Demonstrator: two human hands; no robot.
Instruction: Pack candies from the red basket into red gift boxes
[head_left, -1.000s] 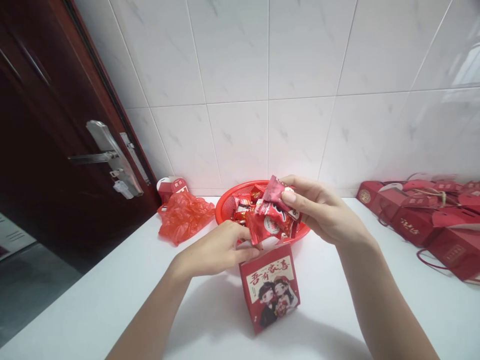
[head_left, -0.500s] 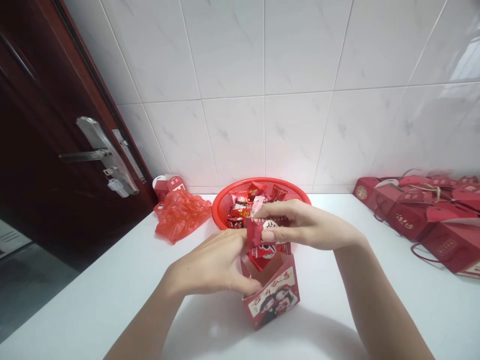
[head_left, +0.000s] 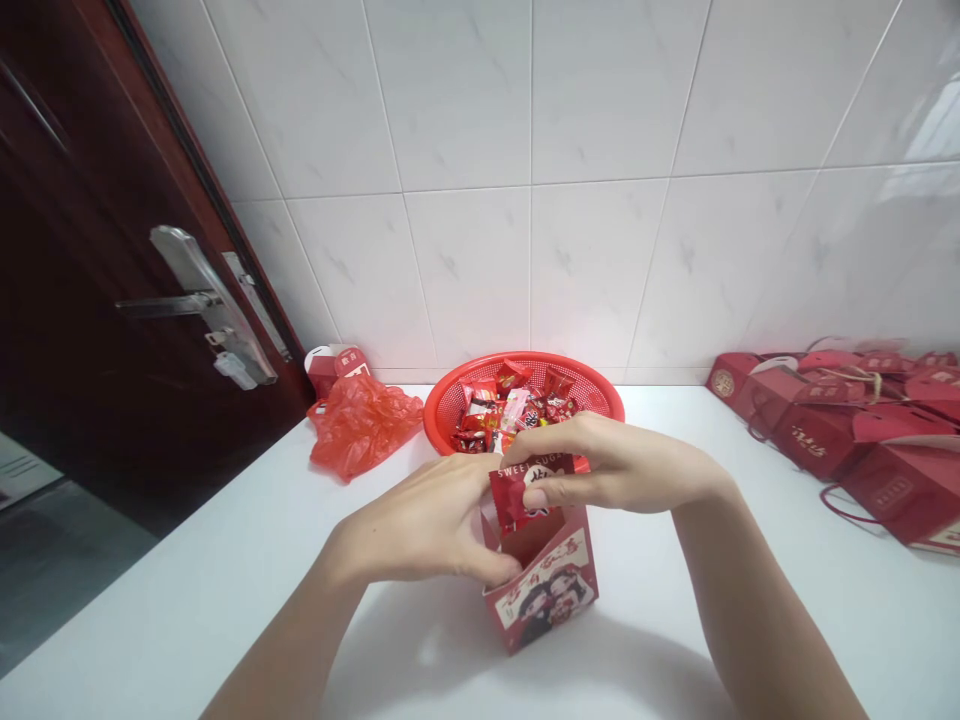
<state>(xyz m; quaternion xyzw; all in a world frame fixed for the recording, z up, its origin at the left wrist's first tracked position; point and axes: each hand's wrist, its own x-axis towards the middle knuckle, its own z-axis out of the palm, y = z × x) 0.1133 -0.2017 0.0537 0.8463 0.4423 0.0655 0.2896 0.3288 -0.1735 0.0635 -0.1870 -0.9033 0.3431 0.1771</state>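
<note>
A small red gift box (head_left: 546, 594) with a printed couple on its front stands open at the top on the white table. My left hand (head_left: 427, 525) is closed on its left side, the thumb over the front rim. Pinched between thumb and fingers of my right hand (head_left: 607, 465) is a red candy packet (head_left: 516, 492) lettered "SWEET SUGAR", held right over the box opening. Just behind my hands sits a red plastic basket (head_left: 444, 390) with several wrapped candies (head_left: 480, 412) in it. The bottom of the box is hidden from view.
A crumpled red plastic bag (head_left: 364, 425) lies left of the basket, before a small red and white box (head_left: 322, 365). Several red gift boxes (head_left: 814, 440) with cord handles are grouped at the right. Behind the table (head_left: 247, 570) is a tiled wall (head_left: 465, 280); a door (head_left: 82, 270) stands left.
My right hand has come down slightly with the candy packet, closer to the box opening. A second packet seen below it earlier no longer shows. My left hand keeps its hold.
</note>
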